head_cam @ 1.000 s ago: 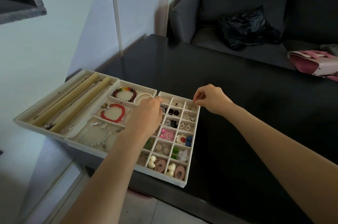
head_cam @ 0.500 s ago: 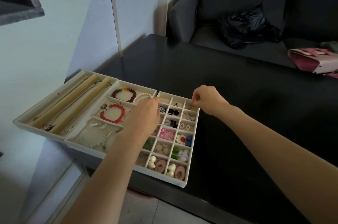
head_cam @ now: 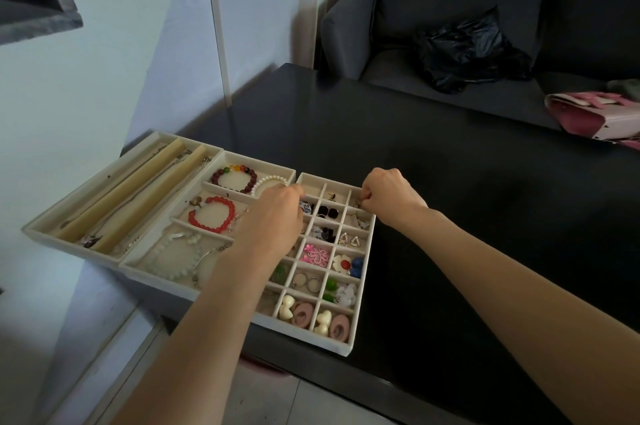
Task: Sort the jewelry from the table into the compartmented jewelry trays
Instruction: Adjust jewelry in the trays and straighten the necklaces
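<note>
Left hand curled over tray, right hand pinching small jewelry

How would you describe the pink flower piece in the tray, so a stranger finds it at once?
Start at the small-grid tray, the rightmost of three pale trays on the black table. In its middle column, fourth compartment from the near edge, lies the pink flower piece. It is the only bright pink, lacy thing; the white flower sits to its right.

Dim, soft light, seemingly from the left; dark table swallows detail, edges bowed.
</note>
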